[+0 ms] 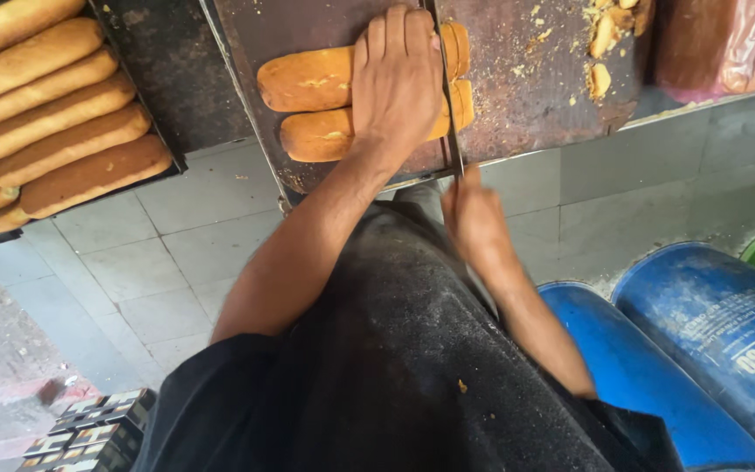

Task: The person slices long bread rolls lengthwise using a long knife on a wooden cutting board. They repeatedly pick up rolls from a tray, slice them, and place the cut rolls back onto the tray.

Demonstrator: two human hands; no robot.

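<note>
Two long golden bread rolls (312, 83) lie side by side on a dark, worn cutting board (535, 96). My left hand (398, 74) presses flat on top of both rolls, fingers pointing away from me. A long thin knife blade (447, 96) runs across the rolls just right of that hand, with their short cut ends (459, 52) beyond it. My right hand (475, 218) is closed around the knife's handle at the board's near edge.
A dark tray (155, 83) at the left holds several more long rolls (54, 114). Crumbs and bread scraps (603, 52) lie at the board's far right, beside a reddish plastic-wrapped bundle (727, 39). Blue barrels (701, 341) stand at lower right on a tiled floor (168, 253).
</note>
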